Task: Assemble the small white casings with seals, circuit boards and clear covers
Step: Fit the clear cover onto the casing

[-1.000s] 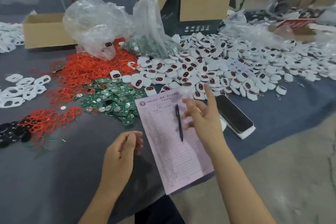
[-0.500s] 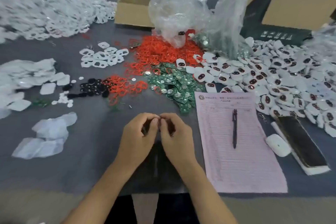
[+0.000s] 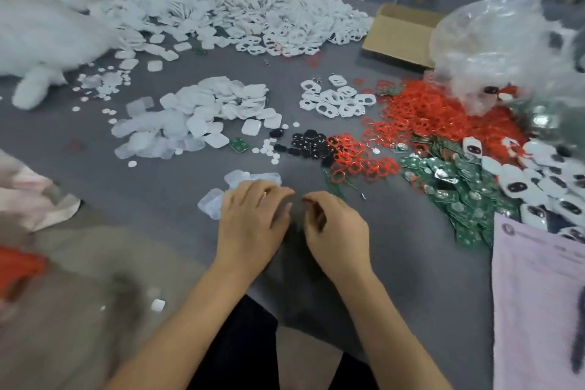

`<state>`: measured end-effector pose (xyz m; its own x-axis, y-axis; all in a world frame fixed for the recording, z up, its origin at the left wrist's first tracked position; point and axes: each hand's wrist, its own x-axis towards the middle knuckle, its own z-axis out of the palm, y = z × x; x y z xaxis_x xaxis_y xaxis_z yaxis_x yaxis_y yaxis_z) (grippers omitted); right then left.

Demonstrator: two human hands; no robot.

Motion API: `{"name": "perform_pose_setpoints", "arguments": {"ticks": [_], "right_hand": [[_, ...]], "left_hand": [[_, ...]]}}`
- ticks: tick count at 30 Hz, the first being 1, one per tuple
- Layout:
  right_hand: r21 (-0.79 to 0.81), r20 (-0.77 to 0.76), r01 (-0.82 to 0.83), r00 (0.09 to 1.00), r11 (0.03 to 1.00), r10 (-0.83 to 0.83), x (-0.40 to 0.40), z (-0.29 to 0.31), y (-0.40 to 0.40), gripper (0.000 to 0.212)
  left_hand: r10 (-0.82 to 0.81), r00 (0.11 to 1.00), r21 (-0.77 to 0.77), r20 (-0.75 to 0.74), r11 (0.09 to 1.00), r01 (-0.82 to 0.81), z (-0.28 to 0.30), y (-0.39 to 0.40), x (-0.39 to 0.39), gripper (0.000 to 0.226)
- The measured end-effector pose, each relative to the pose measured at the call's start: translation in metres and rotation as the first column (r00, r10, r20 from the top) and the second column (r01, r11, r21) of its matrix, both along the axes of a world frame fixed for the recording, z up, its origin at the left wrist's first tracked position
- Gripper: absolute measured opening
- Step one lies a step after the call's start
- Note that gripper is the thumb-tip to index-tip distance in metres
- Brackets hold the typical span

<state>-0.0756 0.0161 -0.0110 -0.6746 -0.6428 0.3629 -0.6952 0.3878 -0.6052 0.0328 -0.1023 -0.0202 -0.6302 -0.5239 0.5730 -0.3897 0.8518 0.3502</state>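
Observation:
My left hand (image 3: 253,218) lies palm down at the near table edge, fingers loosely bent, partly over a few clear covers (image 3: 210,206). Just right of it, my right hand (image 3: 335,225) has its fingers curled under; what they hold is hidden. The fingertips of the two hands sit a small gap apart. A larger pile of clear covers (image 3: 196,123) lies farther back. White casings with cutouts (image 3: 335,100), red seals (image 3: 424,117) and green circuit boards (image 3: 456,187) lie to the right.
Black button pads (image 3: 307,142) and small white discs (image 3: 269,149) sit beyond my hands. A huge casing heap (image 3: 253,16) fills the back. Assembled casings (image 3: 538,180), a pink form (image 3: 538,294), a cardboard box (image 3: 399,35) and a plastic bag (image 3: 506,47) crowd the right.
My view has swung left across the table. My hands, pressed together fingertip to fingertip half a second ago, have drawn slightly apart, and the left one now lies over the clear covers.

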Motion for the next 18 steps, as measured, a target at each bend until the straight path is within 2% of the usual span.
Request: {"name": "perform_pose_setpoints", "arguments": {"ticks": [3,5,7,10,13,18], "right_hand": [[0.003,-0.047,-0.047,0.998,0.999,0.047,0.003,0.0,-0.012,0.013],[0.013,-0.074,-0.07,0.995,0.997,0.07,0.003,0.0,-0.019,0.011],[0.017,-0.098,-0.083,0.992,0.996,0.084,0.003,0.0,-0.027,0.011],[0.02,-0.092,-0.089,0.992,0.996,0.091,0.001,-0.003,-0.042,0.012],[0.0,-0.103,-0.125,0.987,0.992,0.124,-0.001,-0.004,-0.06,0.012],[-0.105,-0.113,-0.121,0.988,0.987,0.109,-0.005,0.001,-0.097,0.014]], "left_hand": [[0.204,0.979,0.1,0.005,0.974,-0.203,-0.001,-0.016,0.026,0.047],[0.245,0.968,0.222,0.058,0.942,-0.252,-0.006,-0.028,0.045,0.066],[0.236,0.97,0.323,0.053,0.916,-0.24,-0.011,-0.037,0.06,0.071],[0.196,0.98,0.417,-0.044,0.895,-0.161,-0.015,-0.047,0.069,0.062],[0.188,0.976,0.437,-0.106,0.891,-0.124,-0.014,-0.059,0.068,0.044],[0.182,0.983,0.468,-0.04,0.872,-0.142,0.002,-0.089,0.049,0.019]]}}
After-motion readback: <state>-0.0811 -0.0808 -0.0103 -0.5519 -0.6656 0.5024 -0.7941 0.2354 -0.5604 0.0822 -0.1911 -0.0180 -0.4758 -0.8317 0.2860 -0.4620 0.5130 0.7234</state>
